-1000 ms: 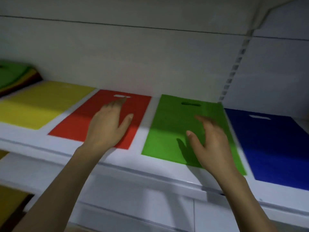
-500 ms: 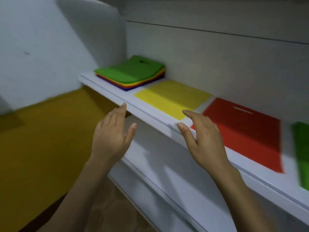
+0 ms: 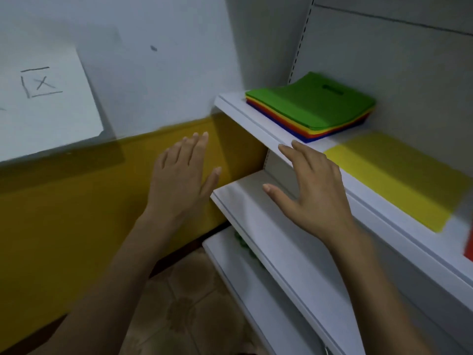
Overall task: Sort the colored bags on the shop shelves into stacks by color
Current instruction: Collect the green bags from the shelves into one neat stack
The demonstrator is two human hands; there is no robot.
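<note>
Left hand [image 3: 179, 180] and right hand [image 3: 313, 193] hover empty, fingers [image 3: 198, 149] spread wide, seemingly readied for the unsorted multicoloured bag stack [image 3: 311, 105] beside the lone yellow bag [image 3: 396, 175].

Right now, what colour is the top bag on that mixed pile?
Green, seen in the head view: the top bag.

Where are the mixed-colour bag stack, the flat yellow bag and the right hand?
mixed-colour bag stack [image 3: 312, 103]: head view, green top.
flat yellow bag [image 3: 399, 180]: head view, middle.
right hand [image 3: 317, 193]: head view, back.
</note>
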